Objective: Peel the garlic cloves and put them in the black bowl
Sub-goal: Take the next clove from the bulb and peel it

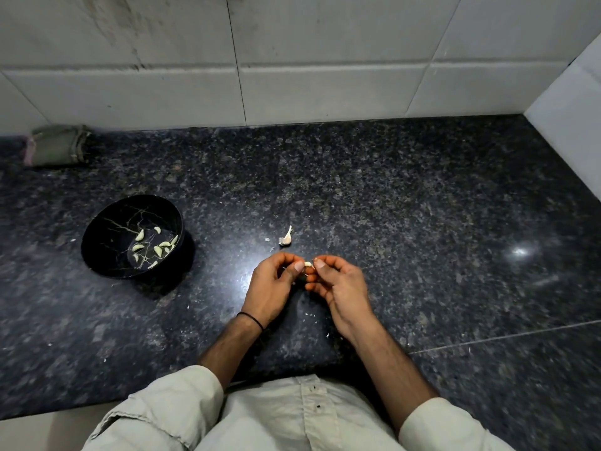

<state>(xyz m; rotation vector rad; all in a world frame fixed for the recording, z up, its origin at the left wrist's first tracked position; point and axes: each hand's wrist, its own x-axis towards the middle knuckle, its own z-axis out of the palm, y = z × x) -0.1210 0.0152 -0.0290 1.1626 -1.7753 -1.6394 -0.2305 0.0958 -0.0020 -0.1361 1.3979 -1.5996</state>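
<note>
Left hand [270,289] and right hand [341,288] are both pinching one garlic clove [307,264] over the mid-bench [422,206]; fingers are hiding most of it. One unpeeled clove [287,237] is lying just beyond them. Black bowl [97,222] is sitting well left, holding about nine peeled cloves [139,235] — overlaps are blurring the count. Bench is running open rightward to the tiled wall [566,118].

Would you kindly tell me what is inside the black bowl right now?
Inside the black bowl lie roughly nine peeled garlic cloves, loose on its veined floor. Nothing else shows. The near wall may hide a thin strip of floor.
</note>
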